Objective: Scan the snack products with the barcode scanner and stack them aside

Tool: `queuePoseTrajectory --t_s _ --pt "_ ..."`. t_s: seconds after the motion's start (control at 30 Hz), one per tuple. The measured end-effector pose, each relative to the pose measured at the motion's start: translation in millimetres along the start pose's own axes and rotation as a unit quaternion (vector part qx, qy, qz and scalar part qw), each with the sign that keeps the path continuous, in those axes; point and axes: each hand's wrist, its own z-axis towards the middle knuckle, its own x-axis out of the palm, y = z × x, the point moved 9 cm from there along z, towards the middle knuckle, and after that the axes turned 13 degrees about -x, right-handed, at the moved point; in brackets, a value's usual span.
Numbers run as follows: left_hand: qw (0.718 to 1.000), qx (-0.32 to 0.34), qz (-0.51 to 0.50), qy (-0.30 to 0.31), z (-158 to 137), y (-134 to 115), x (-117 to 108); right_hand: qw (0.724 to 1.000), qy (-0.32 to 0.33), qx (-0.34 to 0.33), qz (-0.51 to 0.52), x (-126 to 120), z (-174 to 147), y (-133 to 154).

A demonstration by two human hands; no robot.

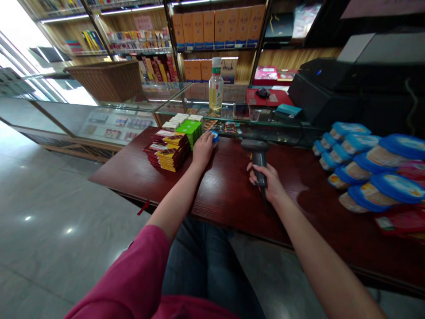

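While the right hand (268,179) is closed around the handle of one dark barcode scanner (257,155), held above the table (229,186) with its head toward the counter, the left hand (203,148) bends its fingers over one small blue-lidded tub (215,137) near the table's far edge. Those fingers touch the tub, but they cover much of it, so I cannot tell whether they grip it or only rest there.

Just beside the left hand stand green boxes (191,127), with at least three white boxes (171,126) behind them and one pile of red-and-yellow packets (166,153) in front, stacked too closely to count. Well apart, at the right end, at least ten more blue-lidded containers (370,168) are heaped in several layers, with red packs (401,219) at their near side.

Beyond the table, one bottle (216,88) with a white cap and pale yellow contents stands upright on the glass counter (195,91). One mouse (263,92) lies on one red mat (279,98) near it. One wicker basket (106,82) sits farther left, and eight orange boxes (219,29) line an upper shelf.
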Motion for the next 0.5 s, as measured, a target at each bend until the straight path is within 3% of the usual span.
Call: queuePoseTrajectory --t_s 0.23,0.5 --pt "0.999 -0.006 -0.027 0.031 29.4 9.2 24.6 1.0 0.009 0.007 0.016 3.1 0.3 -0.3" --pt "0.995 -0.049 -0.086 0.012 40.3 10.4 43.2 1.0 0.019 0.025 -0.003 4.9 1.8 -5.4"
